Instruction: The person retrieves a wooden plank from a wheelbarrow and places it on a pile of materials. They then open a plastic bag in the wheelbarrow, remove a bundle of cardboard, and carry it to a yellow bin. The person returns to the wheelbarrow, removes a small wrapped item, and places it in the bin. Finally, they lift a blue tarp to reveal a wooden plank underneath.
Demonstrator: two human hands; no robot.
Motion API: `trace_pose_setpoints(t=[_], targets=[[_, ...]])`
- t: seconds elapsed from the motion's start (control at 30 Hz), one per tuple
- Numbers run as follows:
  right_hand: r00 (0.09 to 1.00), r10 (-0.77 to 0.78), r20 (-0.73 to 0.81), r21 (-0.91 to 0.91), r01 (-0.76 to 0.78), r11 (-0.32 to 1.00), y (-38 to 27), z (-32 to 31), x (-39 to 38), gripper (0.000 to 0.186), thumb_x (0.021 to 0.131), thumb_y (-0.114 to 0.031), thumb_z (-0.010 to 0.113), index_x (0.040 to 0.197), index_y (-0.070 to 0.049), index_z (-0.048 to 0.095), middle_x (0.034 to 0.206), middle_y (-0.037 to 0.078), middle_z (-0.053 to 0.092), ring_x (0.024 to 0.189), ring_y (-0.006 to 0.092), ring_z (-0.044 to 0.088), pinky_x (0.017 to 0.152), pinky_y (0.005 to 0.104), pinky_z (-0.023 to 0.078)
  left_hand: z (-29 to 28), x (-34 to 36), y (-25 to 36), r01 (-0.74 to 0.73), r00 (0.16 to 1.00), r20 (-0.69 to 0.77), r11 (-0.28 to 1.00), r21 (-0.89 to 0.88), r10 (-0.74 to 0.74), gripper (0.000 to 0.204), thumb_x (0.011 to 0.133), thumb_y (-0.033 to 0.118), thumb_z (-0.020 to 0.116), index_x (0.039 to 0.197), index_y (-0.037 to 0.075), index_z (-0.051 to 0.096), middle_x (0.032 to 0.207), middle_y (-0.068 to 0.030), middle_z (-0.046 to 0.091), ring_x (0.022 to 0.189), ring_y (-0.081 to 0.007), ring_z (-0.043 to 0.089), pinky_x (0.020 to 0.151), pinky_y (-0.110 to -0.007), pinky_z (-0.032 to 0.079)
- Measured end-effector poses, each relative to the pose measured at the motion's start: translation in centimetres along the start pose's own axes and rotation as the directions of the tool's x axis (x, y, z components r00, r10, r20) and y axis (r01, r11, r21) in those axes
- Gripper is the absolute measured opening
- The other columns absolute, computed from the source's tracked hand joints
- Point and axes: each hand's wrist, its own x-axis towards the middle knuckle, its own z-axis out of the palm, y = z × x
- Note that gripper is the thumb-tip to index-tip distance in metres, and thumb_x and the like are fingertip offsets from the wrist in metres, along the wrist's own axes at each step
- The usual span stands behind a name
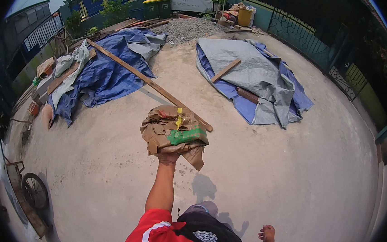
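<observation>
Gripping crumpled brown paper (168, 123) from beneath, likely so loose layers don't spill, the left hand (168, 158); rightward, the half-curled right hand (267, 233), contents unclear.

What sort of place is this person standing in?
Probably a paved outdoor yard or lane used for building materials: a gravel heap lies at the far end, and a long plank lies partly over a blue tarpaulin.
</observation>
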Motion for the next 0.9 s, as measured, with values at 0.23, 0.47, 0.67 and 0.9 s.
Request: trace_pose_setpoints(t=[0.23,0.47,0.67,0.9], targets=[[0.860,0.506,0.066,0.222,-0.507,0.833,12.2,-11.4,5.8,0.028,0.089,-0.019,0.057,0.114,-0.010,0.048,0.082,0.011,0.060,0.053,0.0230,0.057,0.044,0.0368,0.048,7.5,3.6,-16.6,-0.031,0.999,-0.011,0.999,0.026,0.031,0.067,0.087,0.056,0.045,0.139,0.013,0.040,0.139,-0.0106,0.046,0.124,-0.0370,0.046,0.103,-0.062,0.033],[0.904,0.425,-0.042,0.380,-0.379,0.844,0.7,-30.1,18.8,0.029,0.088,-0.017,0.057,0.114,-0.010,0.048,0.078,0.009,0.058,0.050,0.0198,0.054,0.043,0.0352,0.045,17.0,7.6,-39.6,-0.104,0.995,0.010,0.991,0.083,0.104,0.073,0.080,0.045,0.060,0.140,0.008,0.039,0.142,-0.0149,0.042,0.130,-0.0389,0.037,0.108,-0.060,0.026],[0.982,0.015,-0.190,0.335,0.050,0.941,-26.4,-47.0,37.0,0.023,0.090,-0.023,0.060,0.109,-0.012,0.052,0.080,0.005,0.060,0.055,0.0134,0.056,0.047,0.0281,0.048,27.3,14.3,-58.6,-0.032,0.993,-0.115,0.999,-0.023,0.029,0.074,0.081,0.044,0.061,0.141,0.008,0.037,0.144,-0.0152,0.038,0.134,-0.0387,0.033,0.110,-0.060,0.023],[0.942,-0.326,-0.080,0.312,0.334,0.890,-51.3,-56.8,54.4,0.044,0.089,-0.024,0.062,0.126,-0.006,0.047,0.088,0.008,0.062,0.063,0.0138,0.058,0.054,0.0268,0.049,30.8,26.0,-80.2,0.005,0.999,0.047,0.998,0.069,-0.009,0.068,0.080,0.034,0.060,0.138,0.005,0.041,0.133,-0.0193,0.050,0.112,-0.0395,0.055,0.097,-0.060,0.042]])
